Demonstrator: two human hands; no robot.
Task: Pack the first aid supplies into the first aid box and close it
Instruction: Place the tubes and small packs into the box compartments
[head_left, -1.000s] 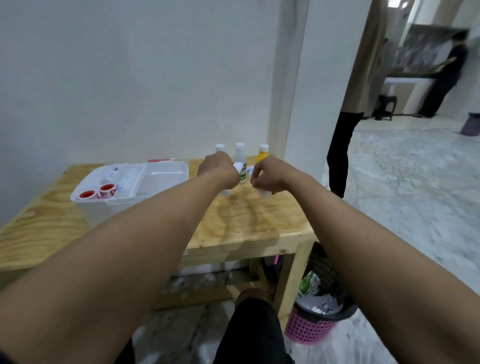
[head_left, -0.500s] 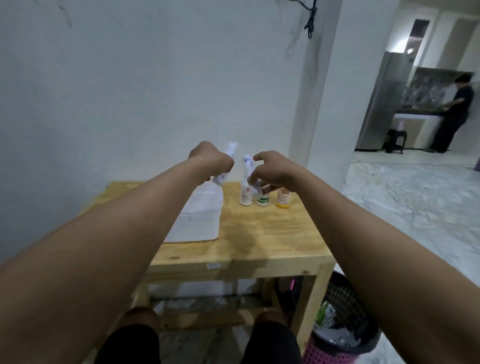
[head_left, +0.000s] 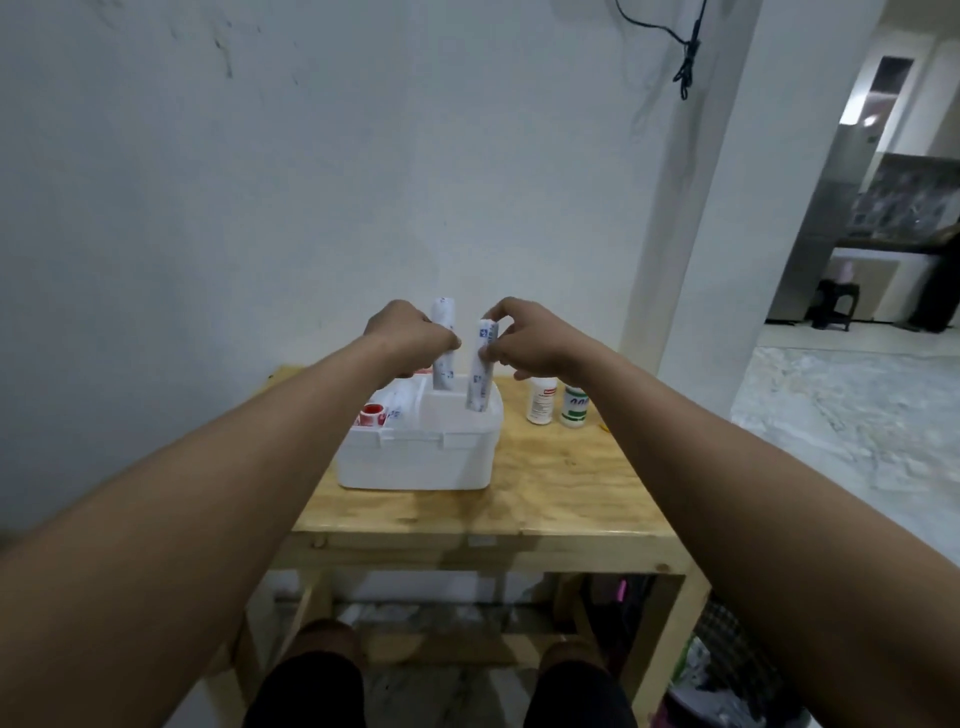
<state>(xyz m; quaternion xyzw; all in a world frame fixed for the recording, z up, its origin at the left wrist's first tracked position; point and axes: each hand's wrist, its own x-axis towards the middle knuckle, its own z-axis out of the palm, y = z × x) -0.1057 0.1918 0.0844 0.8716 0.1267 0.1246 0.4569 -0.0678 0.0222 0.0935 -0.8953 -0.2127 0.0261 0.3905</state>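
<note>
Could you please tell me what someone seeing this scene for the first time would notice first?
Most striking are the two white rolls held upright side by side above the open white first aid box: the left hand grips the left roll, the right hand the right roll, whose lower end dips into the box's right compartment. Next, two small bottles stand on the wooden table just right of the box.
</note>
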